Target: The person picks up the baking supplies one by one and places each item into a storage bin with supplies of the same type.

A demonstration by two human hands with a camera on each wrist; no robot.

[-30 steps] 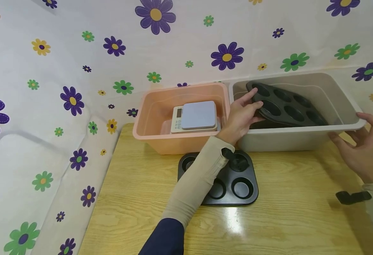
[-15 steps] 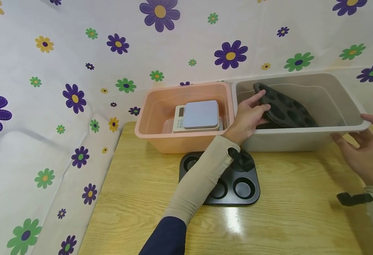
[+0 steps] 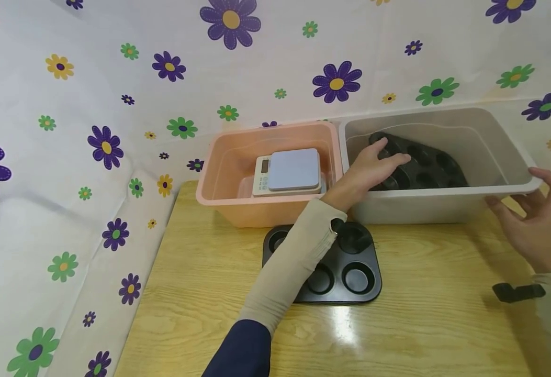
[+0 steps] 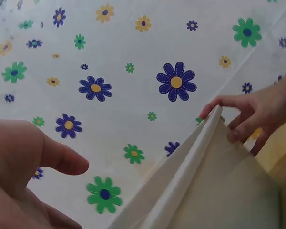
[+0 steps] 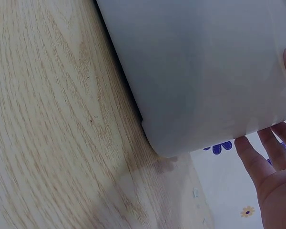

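Observation:
A dark muffin tin [image 3: 426, 166] lies inside the left part of the grey plastic bin [image 3: 445, 192], partly hidden by the bin's front wall. Over the tin's left end is my left hand [image 3: 368, 165], thumb and index finger spread apart. The left wrist view shows this hand with a gap between thumb and fingers and nothing held. At the bin's front right corner, my right hand [image 3: 536, 220] grips the rim, fingers on the end wall and thumb beneath the lip. In the right wrist view its fingertips [image 5: 242, 143] touch the bin's wall.
A peach bin [image 3: 266, 200] stands left of the grey one, holding a kitchen scale [image 3: 294, 170]. A second muffin tin [image 3: 335, 267] lies on the wooden table [image 3: 426, 314] under my left forearm. Flower-patterned cloth [image 3: 256, 78] hangs behind the bins.
The muffin tin has gone down from a tilted position into the grey bin. My left hand has let go of its edge, fingers spreading. The right hand keeps its hold on the bin.

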